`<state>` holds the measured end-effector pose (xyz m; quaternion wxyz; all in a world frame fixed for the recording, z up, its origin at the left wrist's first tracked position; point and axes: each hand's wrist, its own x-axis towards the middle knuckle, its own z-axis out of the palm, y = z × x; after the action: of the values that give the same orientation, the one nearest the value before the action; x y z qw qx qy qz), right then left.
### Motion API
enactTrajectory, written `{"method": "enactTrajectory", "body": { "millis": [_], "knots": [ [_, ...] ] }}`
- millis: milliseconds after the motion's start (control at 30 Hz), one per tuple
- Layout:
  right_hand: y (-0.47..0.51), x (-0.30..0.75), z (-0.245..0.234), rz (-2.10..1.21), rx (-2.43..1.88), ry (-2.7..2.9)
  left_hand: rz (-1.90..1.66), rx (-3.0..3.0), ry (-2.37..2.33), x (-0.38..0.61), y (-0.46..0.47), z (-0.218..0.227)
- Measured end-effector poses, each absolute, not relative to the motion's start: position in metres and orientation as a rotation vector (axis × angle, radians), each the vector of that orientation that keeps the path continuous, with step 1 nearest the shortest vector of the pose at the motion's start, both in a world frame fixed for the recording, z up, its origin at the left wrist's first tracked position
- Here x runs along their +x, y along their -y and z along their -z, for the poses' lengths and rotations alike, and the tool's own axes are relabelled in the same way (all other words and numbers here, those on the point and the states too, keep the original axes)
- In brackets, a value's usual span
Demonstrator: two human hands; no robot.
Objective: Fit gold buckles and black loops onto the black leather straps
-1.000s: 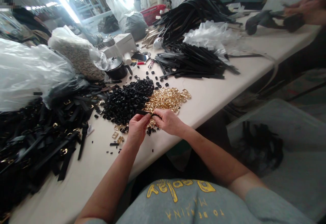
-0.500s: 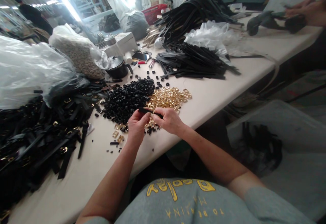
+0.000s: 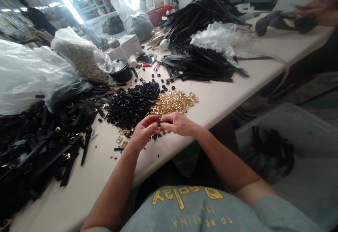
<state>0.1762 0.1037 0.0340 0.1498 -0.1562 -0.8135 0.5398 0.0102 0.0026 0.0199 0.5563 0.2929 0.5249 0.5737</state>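
Note:
My left hand (image 3: pixel 144 130) and my right hand (image 3: pixel 179 123) meet at the table's near edge, fingertips together. Pinched between them is a short black strap (image 3: pixel 158 123); only a small dark end shows, the rest is hidden by the fingers. Just beyond the hands lies a heap of small black loops (image 3: pixel 132 103). Touching that heap on its right is a pile of gold buckles (image 3: pixel 174 101). A few loose gold buckles (image 3: pixel 119 139) and black bits lie left of my left hand.
Finished-looking black straps with buckles (image 3: pixel 52 144) cover the table's left side. Behind stand a black lidded pot (image 3: pixel 121 71), a filled plastic bag (image 3: pixel 79 54) and a phone (image 3: pixel 146 59). Black strips (image 3: pixel 200 63) lie at the back right. Another person's hand (image 3: pixel 317 12) is far right.
The strap, which lay across both hands with its left end sticking up, has turned and is mostly hidden by fingers. Both hands have shifted slightly and their fingers are more extended.

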Motion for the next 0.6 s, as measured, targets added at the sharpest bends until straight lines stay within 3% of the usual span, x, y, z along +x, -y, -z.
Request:
{"method": "enactTrajectory", "body": {
  "millis": [233,433,600],
  "knots": [
    [-0.109,0.18,-0.037,-1.426,-0.43,2.507,-1.289,0.683,-1.26,0.004,-0.001,-0.021],
    [-0.11,0.178,-0.033,-0.759,-0.626,2.59,-1.265,0.772,-1.426,0.001,-0.004,-0.017],
    [-0.109,0.173,-0.027,-0.448,-0.55,2.48,-1.32,0.766,-1.468,0.001,-0.006,-0.014]
  ]
}}
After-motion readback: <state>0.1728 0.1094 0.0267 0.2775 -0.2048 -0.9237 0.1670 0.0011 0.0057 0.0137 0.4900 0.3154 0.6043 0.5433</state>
